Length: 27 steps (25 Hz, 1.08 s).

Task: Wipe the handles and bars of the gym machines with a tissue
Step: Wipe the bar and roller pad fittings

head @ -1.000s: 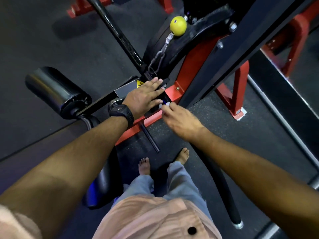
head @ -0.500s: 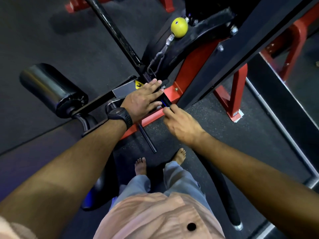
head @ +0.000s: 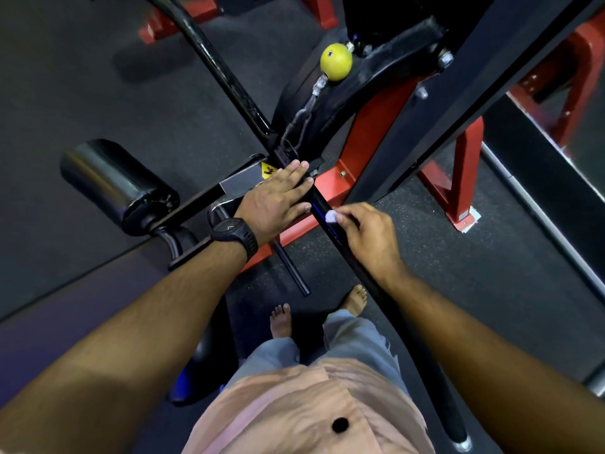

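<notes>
Low on the gym machine, where a long black bar (head: 317, 199) crosses the red frame (head: 370, 132) on a slant, a person's two bare hands work close together. The right hand (head: 366, 237) has its fingers curled and pinches a small white tissue (head: 331, 217) at the fingertips, pressing it onto the top of the bar just below the crossing point; only a little wad of the tissue shows beyond the fingers. The left hand (head: 278, 198) lies flat with straight fingers spread over the black bracket beside the bar, holding nothing, its fingertips reaching to the bar's edge just above the tissue. A black watch (head: 234, 235) sits on the left wrist. A yellow warning sticker (head: 269, 170) peeks out beside the left hand's knuckles, on a grey plate. To the left, a black roller pad (head: 114, 181) stands out from the machine on its arm, well apart from both hands. Above the hands a yellow ball (head: 336, 61) hangs on a cable fitting against the black lever. A short black peg (head: 291, 267) juts from the red frame below the left wrist. Two bare feet (head: 281, 319) stand on the dark speckled floor (head: 442, 257) beneath the bar, with grey trouser legs and a peach shirt nearest the camera.
</notes>
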Each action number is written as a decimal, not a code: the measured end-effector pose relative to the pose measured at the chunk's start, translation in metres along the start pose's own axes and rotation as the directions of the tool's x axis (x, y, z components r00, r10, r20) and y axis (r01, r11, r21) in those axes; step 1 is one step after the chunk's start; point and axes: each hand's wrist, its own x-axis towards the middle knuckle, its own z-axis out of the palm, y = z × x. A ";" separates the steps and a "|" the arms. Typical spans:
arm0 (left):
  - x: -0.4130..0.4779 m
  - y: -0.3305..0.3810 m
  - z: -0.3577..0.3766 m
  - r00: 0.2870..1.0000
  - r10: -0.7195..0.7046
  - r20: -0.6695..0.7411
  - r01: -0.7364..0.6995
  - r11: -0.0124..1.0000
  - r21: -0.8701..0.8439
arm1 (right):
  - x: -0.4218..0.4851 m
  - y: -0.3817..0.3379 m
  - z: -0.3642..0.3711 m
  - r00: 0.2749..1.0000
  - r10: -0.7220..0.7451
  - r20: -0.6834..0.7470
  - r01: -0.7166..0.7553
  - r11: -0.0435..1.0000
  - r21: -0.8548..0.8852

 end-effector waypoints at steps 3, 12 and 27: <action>0.002 -0.001 -0.004 0.998 -0.016 0.055 0.016 1.000 -0.014 | 0.035 -0.004 0.004 0.969 0.201 0.141 -0.217 0.970 0.108; -0.001 0.009 -0.007 0.990 -0.107 0.097 0.111 0.993 -0.039 | 0.020 0.024 0.006 0.903 0.295 0.314 -0.421 0.755 0.502; 0.002 0.021 -0.015 0.969 -0.176 0.173 0.185 0.982 -0.037 | 0.032 0.023 0.004 0.864 0.348 0.364 -0.482 0.781 0.398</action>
